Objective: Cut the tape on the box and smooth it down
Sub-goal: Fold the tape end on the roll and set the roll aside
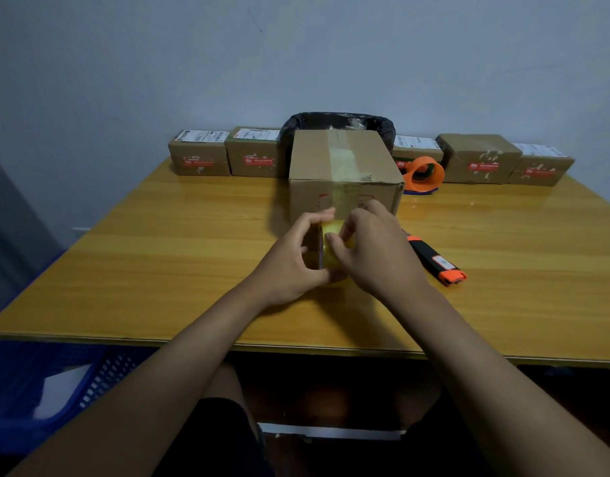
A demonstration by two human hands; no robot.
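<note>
tape (343, 166) runs over the box (341, 160) top and down its near face to the yellow roll (332, 251) just in front, which your left hand (293, 266) and right hand (375, 251) both clasp. thin, clingy film, likely to wrinkle; keep it taut, then take the cutter (434, 259), right of the box.

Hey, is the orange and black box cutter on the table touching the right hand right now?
Cannot tell. In the head view, the right hand covers the near-box end of the box cutter, so neither contact nor a gap shows.
</note>
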